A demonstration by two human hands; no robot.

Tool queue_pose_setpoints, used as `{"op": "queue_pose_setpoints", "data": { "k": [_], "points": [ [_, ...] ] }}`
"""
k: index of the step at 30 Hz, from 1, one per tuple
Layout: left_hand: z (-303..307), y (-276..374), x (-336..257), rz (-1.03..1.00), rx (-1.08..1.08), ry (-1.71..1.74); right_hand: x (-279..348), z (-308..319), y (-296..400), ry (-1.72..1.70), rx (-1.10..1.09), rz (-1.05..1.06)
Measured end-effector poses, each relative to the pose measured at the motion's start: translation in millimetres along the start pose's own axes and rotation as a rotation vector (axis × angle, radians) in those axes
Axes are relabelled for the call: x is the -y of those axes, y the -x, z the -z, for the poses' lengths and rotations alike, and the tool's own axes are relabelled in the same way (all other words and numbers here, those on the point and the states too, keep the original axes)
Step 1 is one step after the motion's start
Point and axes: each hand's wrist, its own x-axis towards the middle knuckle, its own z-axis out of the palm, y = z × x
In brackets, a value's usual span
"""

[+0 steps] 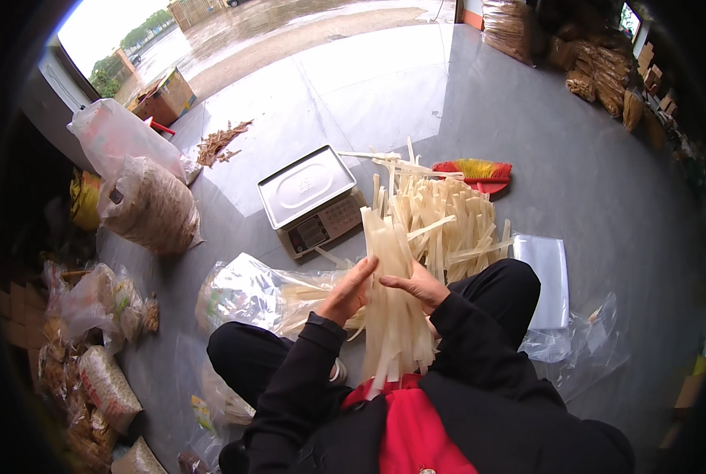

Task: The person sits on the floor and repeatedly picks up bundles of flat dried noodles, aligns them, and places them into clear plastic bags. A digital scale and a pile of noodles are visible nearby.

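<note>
Between my left hand [348,291] and my right hand [419,285] is a bundle of long, flat, pale yellow strips [395,296], upright in front of my red top. The left fingers wrap its left side; the right thumb lies across its front and the fingers go behind. The strips look like dried food, though I cannot tell which kind. Just beyond my right hand lies a large pile of similar strips [447,219]. A digital scale with a metal tray [306,186] stands to its left. Beside my left hand, a clear plastic bag [246,290] lies with more strips in it.
A red and yellow broom head [477,172] touches the pile's far side. Flat clear bags [540,281] lie by my right knee. Large filled sacks [151,207] stand at left, with filled bags [108,379] nearer. Brown scraps [222,142] lie on the floor; more sacks [601,71] are far right.
</note>
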Motion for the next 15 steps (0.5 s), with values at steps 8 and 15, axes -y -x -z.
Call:
{"op": "queue_pose_setpoints", "data": {
  "k": [8,15],
  "points": [
    [14,24,40,0.015,-0.213,0.108,-45,0,0,0.304,0.164,0.076],
    [21,26,47,-0.103,-0.141,0.043,-57,-14,13,1.070,0.144,0.244]
  ]
}}
